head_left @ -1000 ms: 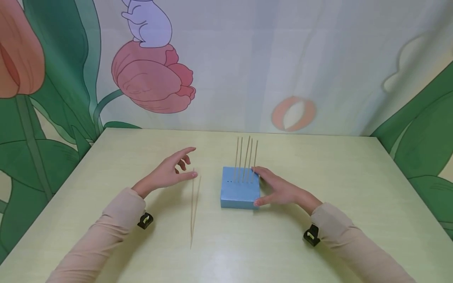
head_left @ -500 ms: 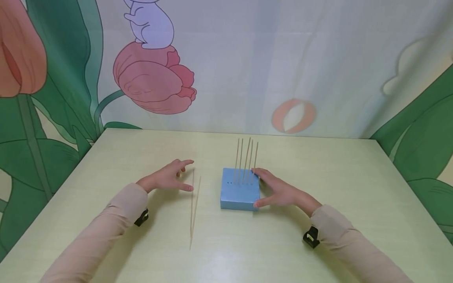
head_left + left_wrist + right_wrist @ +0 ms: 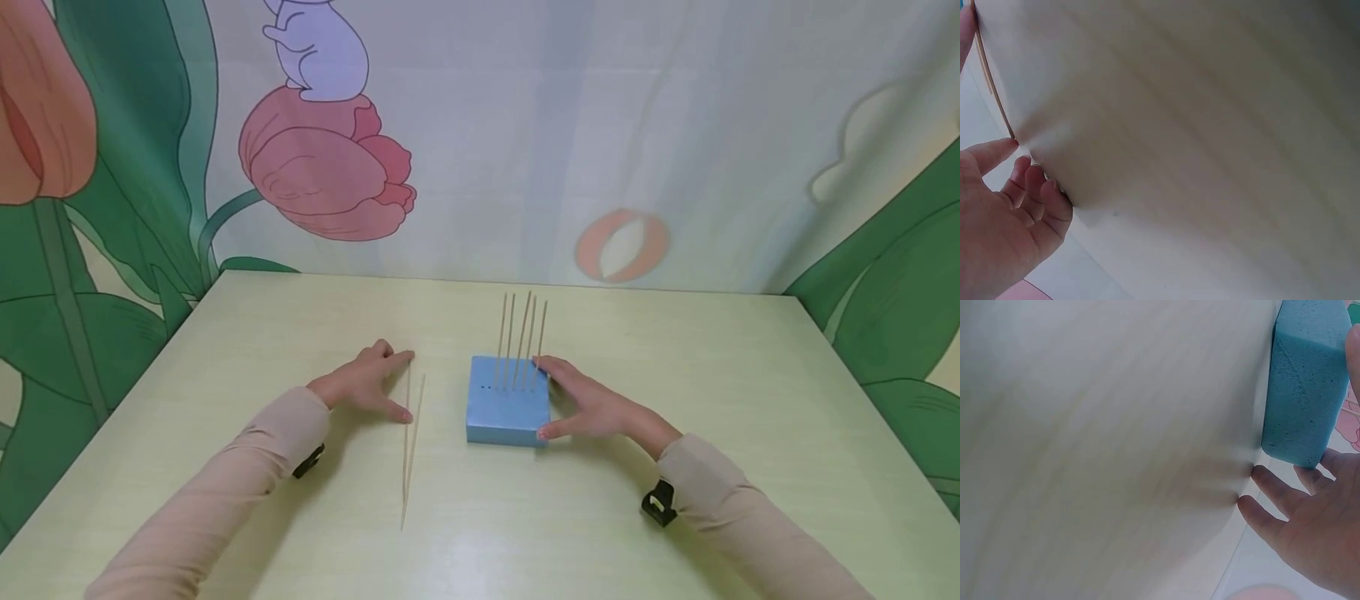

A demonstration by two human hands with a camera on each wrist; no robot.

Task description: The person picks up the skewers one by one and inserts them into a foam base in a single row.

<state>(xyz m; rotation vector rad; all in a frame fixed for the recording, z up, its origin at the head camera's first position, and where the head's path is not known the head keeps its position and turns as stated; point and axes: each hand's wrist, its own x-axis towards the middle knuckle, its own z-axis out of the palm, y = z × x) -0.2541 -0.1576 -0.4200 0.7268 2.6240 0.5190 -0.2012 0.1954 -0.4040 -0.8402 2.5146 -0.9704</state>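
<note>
A blue foam block [image 3: 507, 414] sits on the table, with several thin wooden skewers [image 3: 522, 333] standing upright in a row in it. Small holes show to their left. My right hand [image 3: 596, 407] holds the block's right side, thumb at the front corner and a finger at the back; the right wrist view shows other fingertips resting on the table. Two loose skewers lie left of the block. Along the left skewer [image 3: 405, 462], my left hand [image 3: 363, 386] rests its index fingertip at the far end and its thumb lower down, spread apart. The other skewer [image 3: 416, 442] lies beside it.
The pale wooden table [image 3: 675, 350] carries the block and skewers. Behind it hangs a printed curtain [image 3: 480, 167] with flowers and a white animal. A dark device is strapped on each wrist.
My left hand has come down and nearer, from hovering above the loose skewers to touching the left one. My right hand stays on the block.
</note>
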